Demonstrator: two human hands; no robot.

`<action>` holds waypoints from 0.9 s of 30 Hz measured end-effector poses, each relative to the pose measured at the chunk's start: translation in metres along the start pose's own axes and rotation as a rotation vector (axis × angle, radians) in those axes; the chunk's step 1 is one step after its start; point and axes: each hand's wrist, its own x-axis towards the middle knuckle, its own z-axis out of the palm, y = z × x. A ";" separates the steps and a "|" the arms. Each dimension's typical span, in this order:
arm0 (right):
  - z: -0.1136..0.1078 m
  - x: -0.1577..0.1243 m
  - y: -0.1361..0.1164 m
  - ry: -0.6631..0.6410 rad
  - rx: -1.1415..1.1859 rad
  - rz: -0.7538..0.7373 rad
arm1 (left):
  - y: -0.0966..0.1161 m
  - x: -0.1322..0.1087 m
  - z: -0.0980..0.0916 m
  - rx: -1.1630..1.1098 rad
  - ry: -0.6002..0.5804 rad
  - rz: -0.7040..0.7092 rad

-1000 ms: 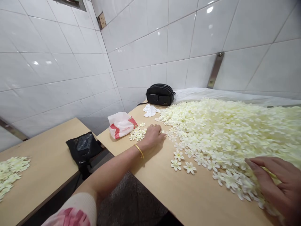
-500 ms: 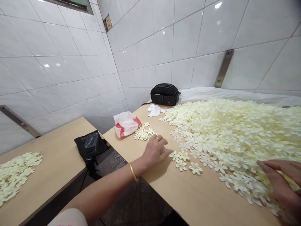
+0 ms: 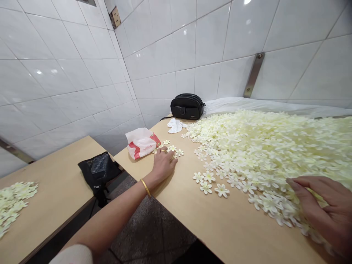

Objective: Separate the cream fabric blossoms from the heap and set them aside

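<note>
A big heap of pale yellow fabric flowers (image 3: 269,146) covers the right part of the wooden table (image 3: 220,227). My left hand (image 3: 162,164) lies palm down on a small separate cluster of flowers (image 3: 173,149) beside the tissue pack, fingers curled over them. A gold bangle sits on that wrist. My right hand (image 3: 327,211) rests flat on the near edge of the heap at lower right, fingers stretched out. A few loose flowers (image 3: 209,183) lie between the two hands.
A red and white tissue pack (image 3: 141,143), a crumpled white tissue (image 3: 176,125) and a black pouch (image 3: 187,106) stand at the table's far left end. A second table (image 3: 55,183) on the left holds a black mesh bag (image 3: 97,169) and another flower pile (image 3: 12,203). Tiled walls close in behind.
My left hand went from the small cluster toward the loose flowers, then back left onto the cluster by the tissue pack. My right hand stayed on the heap.
</note>
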 end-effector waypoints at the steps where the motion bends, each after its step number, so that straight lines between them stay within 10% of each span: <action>1: -0.001 0.000 -0.001 -0.020 -0.002 -0.014 | 0.000 0.004 0.002 -0.017 0.003 0.023; 11: -0.015 0.004 -0.021 -0.032 -0.059 -0.004 | 0.002 0.043 0.005 -0.078 -0.027 0.094; 27: -0.020 0.006 -0.037 0.033 0.017 -0.109 | 0.047 0.012 -0.009 -0.248 -0.061 0.328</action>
